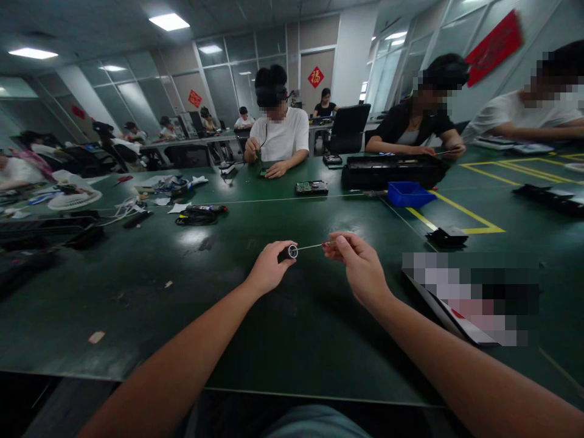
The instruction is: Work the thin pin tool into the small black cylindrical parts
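Note:
Above the dark green table (182, 304) my left hand (269, 267) is closed around a small black cylindrical part with a silvery ring end (292, 251). My right hand (358, 264) pinches the red handle of a thin metal tool (314, 246). The tool's shaft runs left from that hand. Its tip reaches the ring end of the black part. Both hands hover over the table's middle, close together.
A blurred flat object (465, 298) lies right of my right hand. Farther off sit a blue bin (407, 193), a black tray (392, 170), a small black part (449, 236), a circuit board (311, 187) and cables (196, 216). Several people work at the far side. Yellow tape (465, 213) marks the table.

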Available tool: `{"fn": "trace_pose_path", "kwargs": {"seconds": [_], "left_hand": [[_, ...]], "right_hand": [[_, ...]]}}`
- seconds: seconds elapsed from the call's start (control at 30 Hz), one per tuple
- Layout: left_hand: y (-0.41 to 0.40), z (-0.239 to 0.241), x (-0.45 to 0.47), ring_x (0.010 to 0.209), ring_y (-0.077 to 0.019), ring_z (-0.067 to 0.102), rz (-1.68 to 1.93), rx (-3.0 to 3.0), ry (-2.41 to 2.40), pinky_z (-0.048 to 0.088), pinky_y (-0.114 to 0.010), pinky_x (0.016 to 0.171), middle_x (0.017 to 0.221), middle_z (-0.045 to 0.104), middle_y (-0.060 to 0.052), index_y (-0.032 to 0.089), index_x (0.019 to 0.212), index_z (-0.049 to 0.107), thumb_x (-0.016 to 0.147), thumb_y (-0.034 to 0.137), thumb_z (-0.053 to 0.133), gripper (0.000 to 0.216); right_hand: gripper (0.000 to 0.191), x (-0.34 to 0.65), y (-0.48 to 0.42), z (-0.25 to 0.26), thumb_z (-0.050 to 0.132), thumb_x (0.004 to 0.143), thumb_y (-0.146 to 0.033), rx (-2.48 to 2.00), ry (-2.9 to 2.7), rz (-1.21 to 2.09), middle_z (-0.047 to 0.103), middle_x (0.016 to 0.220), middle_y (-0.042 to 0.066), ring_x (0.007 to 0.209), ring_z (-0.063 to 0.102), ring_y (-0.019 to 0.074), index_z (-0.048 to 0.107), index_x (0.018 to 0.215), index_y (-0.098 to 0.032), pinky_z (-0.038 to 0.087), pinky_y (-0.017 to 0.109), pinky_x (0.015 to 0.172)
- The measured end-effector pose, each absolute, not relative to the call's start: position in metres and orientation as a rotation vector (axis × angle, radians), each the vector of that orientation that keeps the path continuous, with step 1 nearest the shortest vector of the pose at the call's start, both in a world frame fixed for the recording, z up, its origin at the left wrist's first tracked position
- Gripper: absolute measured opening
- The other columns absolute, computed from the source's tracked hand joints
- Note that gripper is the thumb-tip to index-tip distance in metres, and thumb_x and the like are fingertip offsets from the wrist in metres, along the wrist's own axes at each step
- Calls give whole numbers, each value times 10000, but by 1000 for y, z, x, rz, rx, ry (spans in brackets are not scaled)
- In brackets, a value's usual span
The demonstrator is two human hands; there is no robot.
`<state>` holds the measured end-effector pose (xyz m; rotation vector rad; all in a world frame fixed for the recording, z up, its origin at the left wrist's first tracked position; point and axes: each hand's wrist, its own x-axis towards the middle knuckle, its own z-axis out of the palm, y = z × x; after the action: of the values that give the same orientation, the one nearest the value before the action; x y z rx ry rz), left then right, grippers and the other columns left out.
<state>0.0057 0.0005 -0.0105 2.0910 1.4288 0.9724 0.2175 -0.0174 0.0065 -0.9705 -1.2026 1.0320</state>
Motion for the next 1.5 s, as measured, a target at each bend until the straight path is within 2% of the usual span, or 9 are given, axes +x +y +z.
{"fn": "trace_pose_path", "kwargs": {"seconds": [0.4, 1.33, 1.43, 1.5], "left_hand": [[2, -13, 2, 1156, -233, 575, 948, 2123, 1366, 406, -432, 1059, 1228, 662, -49, 256, 1232, 645, 861, 171, 675, 382], [1, -8, 0, 1129, -236, 587, 894, 2173, 1335, 424, -416, 1021, 1194, 678, -42, 262, 1239, 653, 847, 195, 701, 401], [0, -8, 0, 1136, -242, 585, 878, 2173, 1340, 425, -426, 1023, 1202, 675, -47, 265, 1243, 653, 851, 195, 693, 401], [0, -8, -1, 1140, -243, 584, 884, 2176, 1341, 424, -430, 1026, 1207, 673, -50, 265, 1248, 650, 851, 197, 694, 406]], "right_hand": [[286, 217, -18, 6, 521, 932, -415, -1149, -1366, 878, 716, 936, 84, 837, 671, 204, 621, 1065, -182, 548, 400, 801], [322, 218, -15, 4, 532, 922, -454, -1164, -1312, 941, 713, 924, 71, 832, 666, 193, 616, 1074, -184, 534, 359, 764], [328, 219, -18, 9, 535, 920, -485, -1196, -1369, 892, 723, 907, 78, 825, 671, 203, 643, 1009, -188, 523, 348, 733], [355, 220, -22, 15, 545, 916, -528, -1288, -1485, 781, 712, 804, 58, 738, 654, 196, 664, 885, -195, 486, 329, 671]]}}
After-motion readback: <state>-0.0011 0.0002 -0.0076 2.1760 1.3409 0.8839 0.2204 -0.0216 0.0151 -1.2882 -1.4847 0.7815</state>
